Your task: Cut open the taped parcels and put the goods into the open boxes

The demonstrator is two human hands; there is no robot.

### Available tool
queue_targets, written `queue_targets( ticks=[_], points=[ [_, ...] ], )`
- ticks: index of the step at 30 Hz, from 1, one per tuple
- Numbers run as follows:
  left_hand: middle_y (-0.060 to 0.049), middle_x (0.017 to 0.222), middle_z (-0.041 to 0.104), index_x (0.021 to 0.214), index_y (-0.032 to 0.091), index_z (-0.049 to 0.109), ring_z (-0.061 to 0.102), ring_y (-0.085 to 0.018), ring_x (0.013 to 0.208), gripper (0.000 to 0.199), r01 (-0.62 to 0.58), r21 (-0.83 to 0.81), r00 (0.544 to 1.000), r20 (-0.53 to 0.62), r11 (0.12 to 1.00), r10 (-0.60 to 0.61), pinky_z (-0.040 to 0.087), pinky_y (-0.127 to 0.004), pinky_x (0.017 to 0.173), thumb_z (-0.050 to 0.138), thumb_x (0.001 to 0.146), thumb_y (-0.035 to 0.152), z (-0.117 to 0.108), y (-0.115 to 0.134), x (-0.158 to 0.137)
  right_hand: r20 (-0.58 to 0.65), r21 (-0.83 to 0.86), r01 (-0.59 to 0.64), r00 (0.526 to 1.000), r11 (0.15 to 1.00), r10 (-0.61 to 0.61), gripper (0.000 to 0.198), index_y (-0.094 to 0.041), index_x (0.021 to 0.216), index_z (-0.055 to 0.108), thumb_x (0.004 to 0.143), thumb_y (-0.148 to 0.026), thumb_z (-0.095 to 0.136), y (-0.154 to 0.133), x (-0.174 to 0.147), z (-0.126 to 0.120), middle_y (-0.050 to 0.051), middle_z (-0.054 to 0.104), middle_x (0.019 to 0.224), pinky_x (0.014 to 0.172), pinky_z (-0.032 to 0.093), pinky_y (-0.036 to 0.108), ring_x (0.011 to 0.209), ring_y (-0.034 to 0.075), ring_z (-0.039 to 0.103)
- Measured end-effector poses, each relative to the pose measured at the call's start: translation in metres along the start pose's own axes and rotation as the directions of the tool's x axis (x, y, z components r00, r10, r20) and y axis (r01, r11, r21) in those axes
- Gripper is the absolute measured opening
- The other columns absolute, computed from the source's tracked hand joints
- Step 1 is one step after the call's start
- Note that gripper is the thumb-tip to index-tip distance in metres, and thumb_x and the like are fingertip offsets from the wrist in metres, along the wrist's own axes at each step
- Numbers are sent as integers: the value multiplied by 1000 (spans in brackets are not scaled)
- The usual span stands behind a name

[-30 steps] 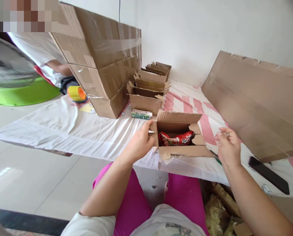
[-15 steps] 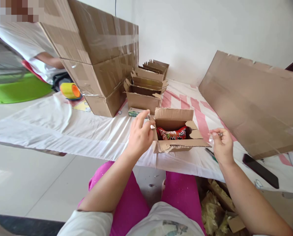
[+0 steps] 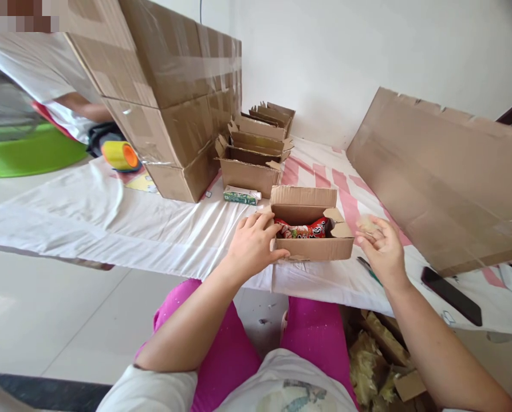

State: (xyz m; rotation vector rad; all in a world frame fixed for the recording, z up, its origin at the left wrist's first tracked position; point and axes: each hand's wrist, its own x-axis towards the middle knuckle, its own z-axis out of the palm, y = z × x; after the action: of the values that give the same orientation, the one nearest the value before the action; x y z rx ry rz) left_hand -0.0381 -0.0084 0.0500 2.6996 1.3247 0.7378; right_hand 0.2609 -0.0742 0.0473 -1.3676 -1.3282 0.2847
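Observation:
In front of me stands a small open cardboard box (image 3: 311, 250), its back flap upright and its right flap spread outward. A red printed food packet (image 3: 301, 230) with white and black lettering lies inside. My left hand (image 3: 256, 243) grips the box's left end, with its fingers along the left edge and the thumb at the front wall. To the right of the box, my right hand (image 3: 380, 243) is raised off the cloth. Its fingers pinch a crumpled, see-through strip that looks like clear tape (image 3: 367, 224).
A green and white carton (image 3: 241, 195) lies left of the box. Behind it runs a row of open boxes (image 3: 249, 176) beside stacked taped cartons (image 3: 170, 126). A phone (image 3: 451, 296), a thin green-handled tool (image 3: 369, 270) and a large cardboard sheet (image 3: 436, 183) are right. A person (image 3: 84, 109) sits far left.
My left hand has come down onto the box's left end. The front flap no longer sticks out toward me. In my right hand, the clear strip now looks larger and more crumpled.

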Motion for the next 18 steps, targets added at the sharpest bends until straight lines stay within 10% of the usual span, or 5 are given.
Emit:
queue_targets(
  ticks=[10, 15, 18],
  points=[
    [-11, 134, 52, 109, 21, 65, 49, -35, 117, 42, 3, -30, 1000, 2, 1000, -3, 44, -52, 95, 75, 73, 41, 6, -3, 0, 220, -273, 33, 975, 962, 29, 13, -25, 94, 60, 85, -34, 62, 27, -105, -32, 2, 71, 80, 74, 57, 39, 74, 20, 69],
    [-12, 134, 51, 109, 20, 64, 50, -34, 117, 42, -1, -52, 1000, 19, 999, 2, 45, -52, 97, 75, 73, 40, 4, -4, 0, 371, -558, 229, 929, 798, -7, 11, -31, 76, 69, 81, -36, 61, 84, -183, -64, 4, 68, 78, 73, 55, 48, 81, 28, 66],
    [-13, 136, 48, 109, 20, 64, 51, -33, 117, 41, 1, -42, 999, 52, 999, 1, 45, -51, 97, 74, 75, 40, 2, -1, 0, 231, -714, 78, 965, 696, 128, 20, -30, 65, 68, 78, -39, 56, 131, -233, -86, 7, 65, 75, 68, 55, 51, 73, 31, 66]
  ],
)
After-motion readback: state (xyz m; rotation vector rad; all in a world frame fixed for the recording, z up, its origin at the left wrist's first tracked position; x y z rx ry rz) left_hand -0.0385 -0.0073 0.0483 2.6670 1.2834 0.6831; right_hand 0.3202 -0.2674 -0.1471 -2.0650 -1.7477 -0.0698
